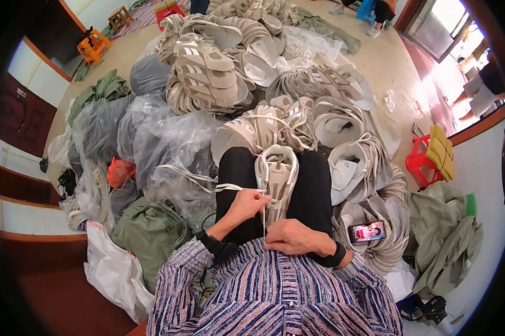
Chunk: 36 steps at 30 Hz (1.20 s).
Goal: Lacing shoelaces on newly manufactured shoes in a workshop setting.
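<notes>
Shoe [278, 176]: It sits between the two black legs [314, 185], in front of the tummy. The legs are on both sides, maybe so it can't tip or slide.
Lace [264, 221]: A thin white bit runs straight from one hand to the other, likely pulled tight.
Left hand [246, 206]: The thumb and finger pinch the top of the lace, over the shoe.
Right hand [297, 238]: It is lower, near the shirt [289, 291]. Its fingers curl in by the lace's low end. I can't tell if the tips pinch it.
Loose laces [188, 176]: They flop out over the left leg, maybe to be out of the way.
Shoe pile [398, 193]: Shoe parts lie packed together on the right, close by, perhaps for easy reach.
Phone [367, 231]: It lies on that pile, lit side up, perhaps so it can be seen.
</notes>
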{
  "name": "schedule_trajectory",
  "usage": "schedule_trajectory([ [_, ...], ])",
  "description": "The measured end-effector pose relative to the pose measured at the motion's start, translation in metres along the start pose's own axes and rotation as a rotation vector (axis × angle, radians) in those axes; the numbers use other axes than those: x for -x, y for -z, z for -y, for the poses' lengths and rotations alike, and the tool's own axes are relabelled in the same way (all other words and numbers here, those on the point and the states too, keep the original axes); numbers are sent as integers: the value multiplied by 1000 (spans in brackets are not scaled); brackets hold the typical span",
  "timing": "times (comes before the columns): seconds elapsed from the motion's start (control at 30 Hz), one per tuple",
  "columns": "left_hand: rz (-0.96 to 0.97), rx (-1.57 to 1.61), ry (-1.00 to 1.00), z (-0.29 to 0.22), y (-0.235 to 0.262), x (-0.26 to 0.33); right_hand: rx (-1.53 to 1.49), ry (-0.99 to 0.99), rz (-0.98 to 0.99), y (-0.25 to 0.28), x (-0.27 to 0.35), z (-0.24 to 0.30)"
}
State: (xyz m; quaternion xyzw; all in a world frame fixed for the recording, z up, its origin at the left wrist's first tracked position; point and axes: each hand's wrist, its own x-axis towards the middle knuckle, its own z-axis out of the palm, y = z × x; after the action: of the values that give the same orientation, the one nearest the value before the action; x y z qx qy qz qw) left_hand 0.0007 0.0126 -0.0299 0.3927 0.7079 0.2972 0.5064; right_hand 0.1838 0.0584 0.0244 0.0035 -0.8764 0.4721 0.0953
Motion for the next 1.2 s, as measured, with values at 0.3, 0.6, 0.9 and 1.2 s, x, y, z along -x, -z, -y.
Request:
schedule_trajectory([
  [0.3,475,-432,-730,-38,-20,73,-100,-737,-291,-3,-17,-57],
  [0.6,680,-167,-517,-32,0,64,-289,-472,-36,18,13,-25],
  [0.9,-51,-361,-468,-8,5,21,-809,-291,307,66,62,50],
  [1.2,183,-878,-486,6,28,22,-542,-486,83,47,60,24],
])
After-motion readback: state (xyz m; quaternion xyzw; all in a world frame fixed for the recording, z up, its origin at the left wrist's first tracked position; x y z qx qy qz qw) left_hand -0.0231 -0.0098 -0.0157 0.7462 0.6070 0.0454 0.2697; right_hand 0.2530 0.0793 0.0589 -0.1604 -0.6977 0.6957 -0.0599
